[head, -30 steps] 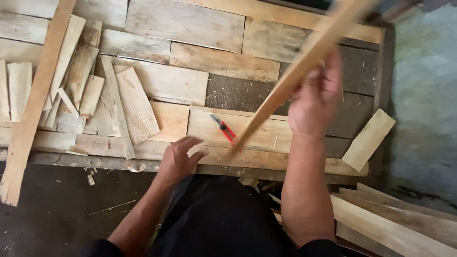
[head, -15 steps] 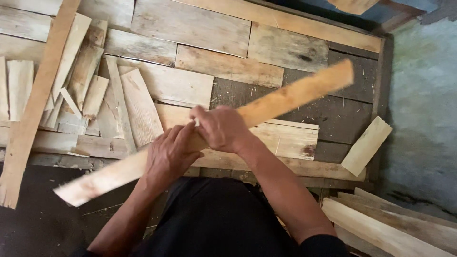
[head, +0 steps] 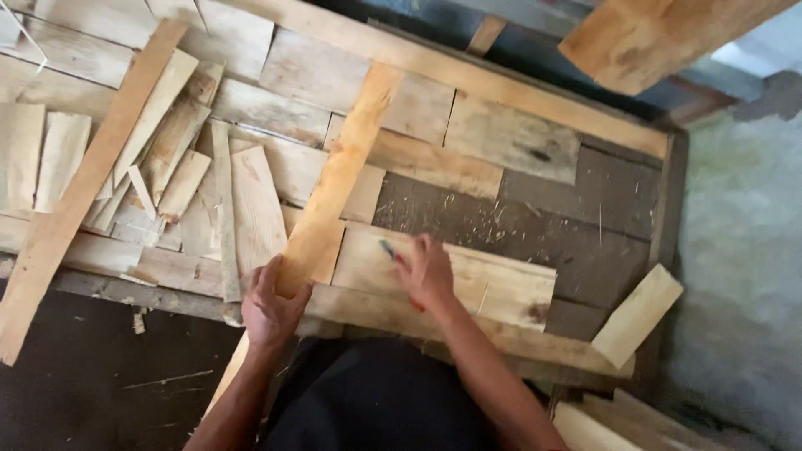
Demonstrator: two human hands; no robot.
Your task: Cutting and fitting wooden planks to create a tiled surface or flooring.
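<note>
Plank workbench point(head: 518, 142) (sawdust-strewn), concrete floor point(head: 743, 250).

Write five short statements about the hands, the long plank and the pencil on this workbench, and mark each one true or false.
1. The left hand grips the long plank. True.
2. The right hand lies flat and holds nothing. False: it is closed on a pencil.
3. The long plank lies across the workbench, running away from the person. True.
4. Both hands hold the long plank. False: only the left one does.
5. Short wood offcuts lie left of the long plank. True.
</note>
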